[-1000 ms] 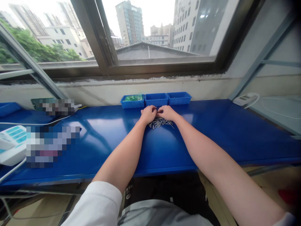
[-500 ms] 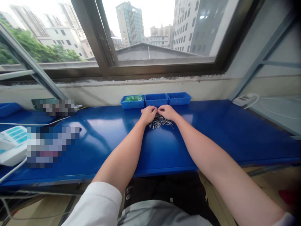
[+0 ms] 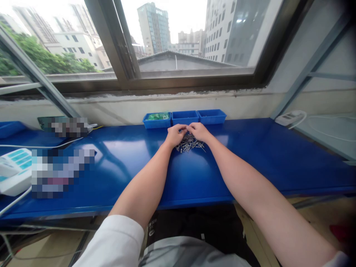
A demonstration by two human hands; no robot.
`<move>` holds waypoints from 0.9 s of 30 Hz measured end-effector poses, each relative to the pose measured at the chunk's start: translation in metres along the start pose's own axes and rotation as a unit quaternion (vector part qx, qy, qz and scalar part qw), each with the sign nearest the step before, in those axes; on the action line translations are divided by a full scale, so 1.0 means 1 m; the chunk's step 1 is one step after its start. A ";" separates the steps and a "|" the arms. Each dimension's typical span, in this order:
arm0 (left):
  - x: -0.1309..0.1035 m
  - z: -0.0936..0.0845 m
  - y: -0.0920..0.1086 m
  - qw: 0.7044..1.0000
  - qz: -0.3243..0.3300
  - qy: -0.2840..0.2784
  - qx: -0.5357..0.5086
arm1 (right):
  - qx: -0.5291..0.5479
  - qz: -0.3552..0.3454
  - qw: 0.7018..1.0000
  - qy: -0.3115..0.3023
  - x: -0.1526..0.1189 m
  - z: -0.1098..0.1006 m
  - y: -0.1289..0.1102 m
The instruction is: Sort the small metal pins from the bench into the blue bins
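- Blue worktop (image 3: 194,181), glossy, set agst. a pale wall (image 3: 247,100) below a big window (image 3: 183,61).
- Pile of slim metal pcs (image 3: 190,145), screw- or pin-like (too small to ID), lying every which way on worktop, straight ahead of person, approx. ctr.
- L hand (image 3: 175,135): at L edge of pile, fingers curled in narrow, tips twd. R.
- R hand (image 3: 198,132): over far R part of pile, fingers likewise bent & close tog.
- Tips of both hands meet, or nearly, above far side of pile; can't tell if a pc. is pinched betw. them, too small/hidden.
- L forearm (image 3: 147,178) & R forearm (image 3: 250,185) bare, reaching fwd. over near edge; white sleeve (image 3: 119,235) on L.
- Just beyond hands, 3 blue bins in a row near wall: L bin (image 3: 157,125) w/ green packaging (image 3: 158,116) inside; mid. bin (image 3: 185,121); R bin (image 3: 213,119).
- Far R: white power strip (image 3: 289,117) w/ cable, by grey shelf post (image 3: 300,80).
- Far L: white device (image 3: 13,178) w/ teal panels; next to it a pixelated patch (image 3: 61,174), contents unreadable. Blue tray (image 3: 11,128) behind.
- Outside: tower bldgs. (image 3: 153,27), trees (image 3: 55,63) on L.
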State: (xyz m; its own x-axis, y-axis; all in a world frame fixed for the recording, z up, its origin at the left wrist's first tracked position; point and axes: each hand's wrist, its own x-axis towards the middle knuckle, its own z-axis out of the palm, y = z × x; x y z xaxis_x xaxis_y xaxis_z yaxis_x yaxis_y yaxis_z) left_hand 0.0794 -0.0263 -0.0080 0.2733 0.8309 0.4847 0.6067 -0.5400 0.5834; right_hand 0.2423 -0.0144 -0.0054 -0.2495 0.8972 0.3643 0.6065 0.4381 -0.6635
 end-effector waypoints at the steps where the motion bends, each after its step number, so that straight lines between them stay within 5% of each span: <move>1: 0.000 0.000 -0.001 1.000 -0.001 0.002 -0.002 | 0.003 0.004 1.000 0.002 0.000 0.000 0.000; 14: 0.002 0.002 -0.002 0.999 -0.030 0.007 0.044 | 0.188 0.003 0.979 0.073 0.004 0.003 0.004; 21: 0.003 0.005 -0.003 0.994 -0.075 0.021 0.078 | -0.029 -0.030 0.985 0.167 0.001 -0.002 0.002; 27: 0.003 0.005 -0.001 0.991 -0.087 0.001 0.104 | -0.173 -0.001 0.971 0.162 0.005 -0.002 0.005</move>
State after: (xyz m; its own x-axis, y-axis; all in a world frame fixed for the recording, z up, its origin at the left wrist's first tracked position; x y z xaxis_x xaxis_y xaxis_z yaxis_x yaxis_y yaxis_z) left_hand 0.0836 -0.0226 -0.0098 0.1506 0.9085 0.3897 0.7846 -0.3497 0.5120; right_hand 0.2457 -0.0078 -0.0051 -0.0340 0.8074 0.5891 0.8381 0.3441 -0.4233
